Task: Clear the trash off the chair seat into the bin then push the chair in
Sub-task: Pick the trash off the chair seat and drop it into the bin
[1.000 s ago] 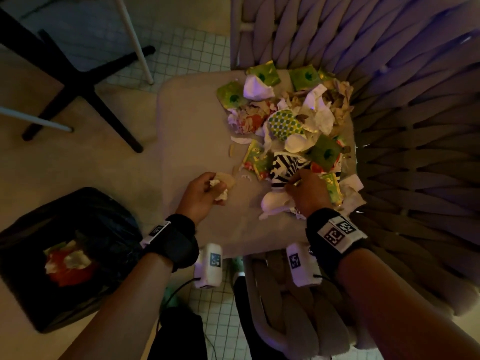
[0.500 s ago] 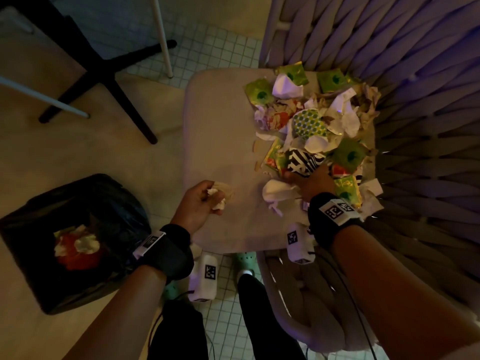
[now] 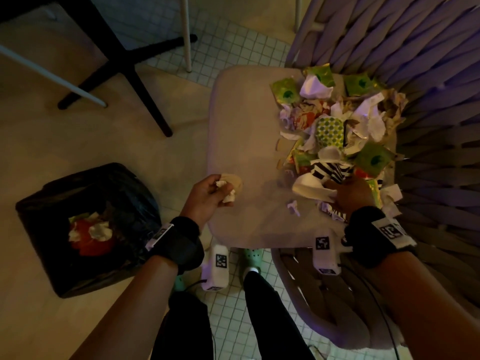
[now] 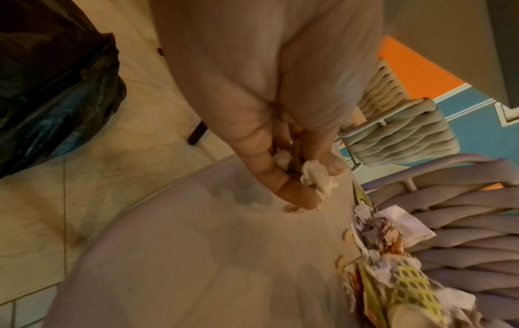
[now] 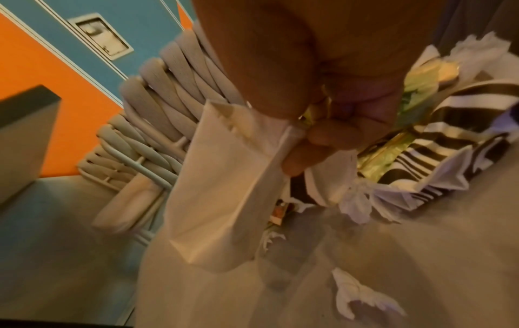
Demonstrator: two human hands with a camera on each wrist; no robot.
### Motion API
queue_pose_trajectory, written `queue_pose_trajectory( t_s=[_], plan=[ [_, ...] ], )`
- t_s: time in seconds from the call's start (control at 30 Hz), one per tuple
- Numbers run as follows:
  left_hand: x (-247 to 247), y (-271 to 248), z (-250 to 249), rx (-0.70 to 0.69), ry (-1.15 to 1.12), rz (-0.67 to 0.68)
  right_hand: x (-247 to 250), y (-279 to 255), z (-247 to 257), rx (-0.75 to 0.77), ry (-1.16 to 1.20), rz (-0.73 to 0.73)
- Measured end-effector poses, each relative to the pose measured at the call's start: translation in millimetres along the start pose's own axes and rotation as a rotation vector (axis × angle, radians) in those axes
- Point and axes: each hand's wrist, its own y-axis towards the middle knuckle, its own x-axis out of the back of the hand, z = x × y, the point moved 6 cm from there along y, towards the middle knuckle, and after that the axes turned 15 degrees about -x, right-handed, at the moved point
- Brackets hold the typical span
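Note:
A heap of torn wrappers and paper trash (image 3: 335, 131) covers the right half of the grey chair seat (image 3: 246, 141). My left hand (image 3: 207, 196) hovers at the seat's left front edge, its fingers curled round crumpled paper scraps (image 4: 314, 175). My right hand (image 3: 353, 196) is at the heap's near edge, gripping a white folded paper (image 5: 224, 177) together with green and striped wrappers (image 5: 438, 137). The bin (image 3: 85, 224), lined with a black bag, stands on the floor to the left and holds red and white trash.
The woven chair back (image 3: 428, 100) curves round the right side. A small white scrap (image 3: 293, 207) lies loose on the seat. A black table base (image 3: 124, 71) and white legs (image 3: 185, 32) stand on the floor beyond. My feet are under the seat's front edge.
My right hand has closed on the white paper and wrappers and lifted them slightly. The left hand keeps its scraps and has shifted a little to the left, off the seat's edge.

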Motion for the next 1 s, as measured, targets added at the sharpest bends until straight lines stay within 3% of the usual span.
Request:
queue_pose_trajectory(
  t_s=[0.1, 0.23, 0.33, 0.5, 0.67, 0.83, 1.0],
  plan=[
    [19, -5, 2, 0.010, -0.030, -0.029, 7, -31, 1, 0.045, 0.006, -0.028],
    [76, -23, 6, 0.015, -0.033, -0.134, -50, -93, 16, 0.153, 0.025, 0.185],
    [146, -48, 20, 0.044, -0.003, -0.235, -140, -140, 23, 0.215, -0.039, 0.299],
    [297, -106, 69, 0.219, 0.050, -0.468, -344, -220, 20, 0.333, -0.312, 0.541],
    [416, -141, 116, 0.344, 0.260, -0.485, -504, -250, -3, 0.313, -0.579, 0.554],
    [467, -132, 143, 0.305, 0.114, -0.535, -601, -233, -20, 0.266, -0.567, 0.489],
    [467, -124, 159, 0.311, 0.020, -0.439, -633, -236, -19, 0.336, -0.637, 0.485]
  ],
)
